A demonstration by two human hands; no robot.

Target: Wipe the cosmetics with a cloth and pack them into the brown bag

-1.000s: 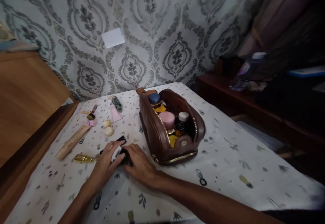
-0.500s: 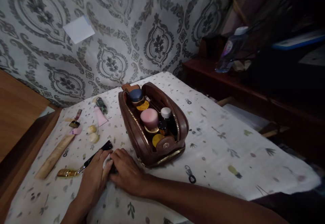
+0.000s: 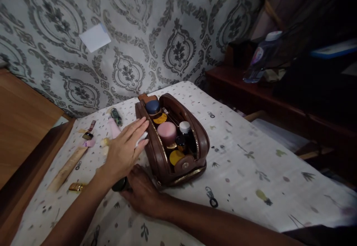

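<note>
My left hand (image 3: 124, 149) is raised by the left side of the brown toiletry bag (image 3: 152, 155), fingers stretched forward. A small white piece (image 3: 142, 137), mostly hidden, is pinched between its thumb and fingers. Lower down, my right hand (image 3: 142, 192) rests near the bag's front left corner, fingers curled on a dark round container (image 3: 119, 184), partly covered by my left wrist. The unzipped bag holds a pink-lidded jar (image 3: 166, 132), a blue-capped container (image 3: 153, 107), a white-capped bottle (image 3: 184, 128) and several yellow-topped items.
On the patterned white cloth (image 3: 237, 186), left, lie a beige tube (image 3: 68, 168), a gold lipstick (image 3: 76, 187), a pink tube (image 3: 113, 128), a small green bottle (image 3: 116, 116) and other cosmetics. A clear bottle (image 3: 258, 62) stands on the dark red furniture (image 3: 225, 75) at right.
My left hand has lifted away from my right hand and moved up toward the bag's left side, carrying the white piece. The dark container by my right hand now shows more.
</note>
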